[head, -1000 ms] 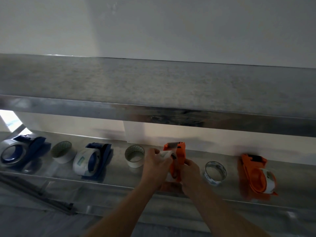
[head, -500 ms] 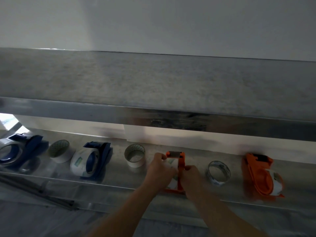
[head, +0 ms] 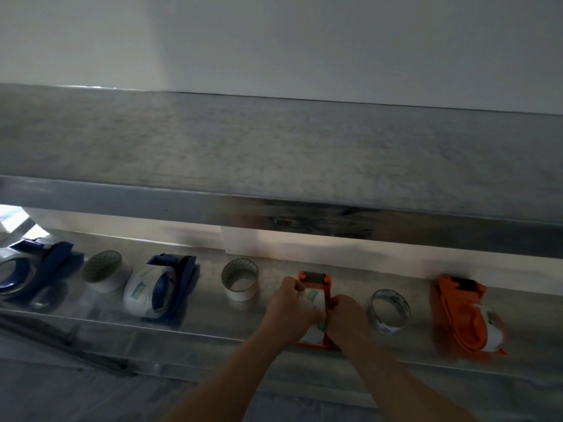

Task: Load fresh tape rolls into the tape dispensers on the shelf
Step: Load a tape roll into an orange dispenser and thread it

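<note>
An orange tape dispenser (head: pixel 316 280) stands on the lower steel shelf (head: pixel 304 266) with a white tape roll (head: pixel 311 296) in it. My left hand (head: pixel 289 309) curls round the roll from the left. My right hand (head: pixel 347 315) grips the dispenser's right side. A second orange dispenser (head: pixel 466 318) with a white roll lies further right. Two blue dispensers (head: pixel 170 293) (head: pixel 33 269) holding rolls sit at the left. Loose rolls stand between them: a white one (head: pixel 105 271), a white one (head: pixel 240 278) and a clear one (head: pixel 390 310).
An upper steel shelf (head: pixel 274 166) overhangs the lower one, its front lip (head: pixel 274 213) close above the dispensers. A white wall rises behind. Dark metal bars (head: pixel 61 339) lie below the shelf edge at the left.
The orange dispenser was held raised and tilted; now it stands down on the shelf, with both hands lowered along with it. The view has shifted slightly.
</note>
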The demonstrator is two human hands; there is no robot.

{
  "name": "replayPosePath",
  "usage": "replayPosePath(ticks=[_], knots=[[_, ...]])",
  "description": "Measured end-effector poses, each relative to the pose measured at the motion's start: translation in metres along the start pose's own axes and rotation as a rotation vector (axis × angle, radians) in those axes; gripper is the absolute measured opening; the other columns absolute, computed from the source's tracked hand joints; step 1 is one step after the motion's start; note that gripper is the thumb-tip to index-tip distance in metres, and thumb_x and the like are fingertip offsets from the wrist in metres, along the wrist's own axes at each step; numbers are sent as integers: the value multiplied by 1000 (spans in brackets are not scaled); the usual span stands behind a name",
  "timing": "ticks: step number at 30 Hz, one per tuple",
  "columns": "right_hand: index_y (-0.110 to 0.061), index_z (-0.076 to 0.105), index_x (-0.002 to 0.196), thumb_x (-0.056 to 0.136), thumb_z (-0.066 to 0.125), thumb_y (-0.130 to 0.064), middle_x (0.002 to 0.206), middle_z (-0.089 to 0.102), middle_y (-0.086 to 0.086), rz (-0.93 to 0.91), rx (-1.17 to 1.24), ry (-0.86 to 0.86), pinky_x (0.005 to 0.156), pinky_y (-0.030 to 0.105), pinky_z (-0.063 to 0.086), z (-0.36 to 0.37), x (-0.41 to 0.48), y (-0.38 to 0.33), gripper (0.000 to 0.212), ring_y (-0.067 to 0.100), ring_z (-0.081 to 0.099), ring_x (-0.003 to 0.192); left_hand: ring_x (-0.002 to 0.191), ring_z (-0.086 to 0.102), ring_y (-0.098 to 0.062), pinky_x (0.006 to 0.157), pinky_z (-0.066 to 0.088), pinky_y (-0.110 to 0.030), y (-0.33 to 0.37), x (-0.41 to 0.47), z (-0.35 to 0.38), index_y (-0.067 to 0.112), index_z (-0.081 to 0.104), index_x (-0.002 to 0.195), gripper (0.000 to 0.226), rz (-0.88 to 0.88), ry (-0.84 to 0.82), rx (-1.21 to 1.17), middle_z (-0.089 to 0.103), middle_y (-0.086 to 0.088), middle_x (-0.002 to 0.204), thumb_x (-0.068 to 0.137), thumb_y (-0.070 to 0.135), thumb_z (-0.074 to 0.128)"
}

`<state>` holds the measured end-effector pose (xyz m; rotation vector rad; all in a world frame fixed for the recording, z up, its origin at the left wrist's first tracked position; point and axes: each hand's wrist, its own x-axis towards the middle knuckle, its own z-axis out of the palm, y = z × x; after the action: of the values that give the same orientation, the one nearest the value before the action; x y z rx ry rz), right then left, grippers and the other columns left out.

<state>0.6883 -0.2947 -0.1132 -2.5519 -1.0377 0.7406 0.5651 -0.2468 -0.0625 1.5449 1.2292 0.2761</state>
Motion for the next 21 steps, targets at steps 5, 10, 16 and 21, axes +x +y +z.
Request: replayPosePath(ticks=[5,10,16,21], knots=[[-12,70,90,92,53,-18,94,71,5,-41,29,0,71,26,46,-1,-4,5,19,17,58,76,93,65,-18,79,60,-40,0,0,6,21,47,107,52,49,16,32,61,-3,105,69,19,81],[-10,73,83,87,54,-11,85,72,6,3,171,3,75,35,56,-5,-8,4,19,22,67,80,89,66,-12,78,60,-36,-4,-3,4,22,49,115,55,86,38,37,64,4,99,72,25,82],[-8,70,98,91,56,-12,98,68,4,60,290,11,83,28,51,-9,-14,7,16,23,65,97,92,63,-12,78,59,-34,-3,-8,-6,23,40,133,69,38,41,9,56,8,99,77,31,80],[-1,64,121,92,59,-11,122,65,13,79,365,58,93,27,47,-14,-19,7,31,28,60,115,99,61,-19,81,59,-40,-1,-10,-9,21,39,137,74,4,79,-9,52,3,109,77,35,79]])
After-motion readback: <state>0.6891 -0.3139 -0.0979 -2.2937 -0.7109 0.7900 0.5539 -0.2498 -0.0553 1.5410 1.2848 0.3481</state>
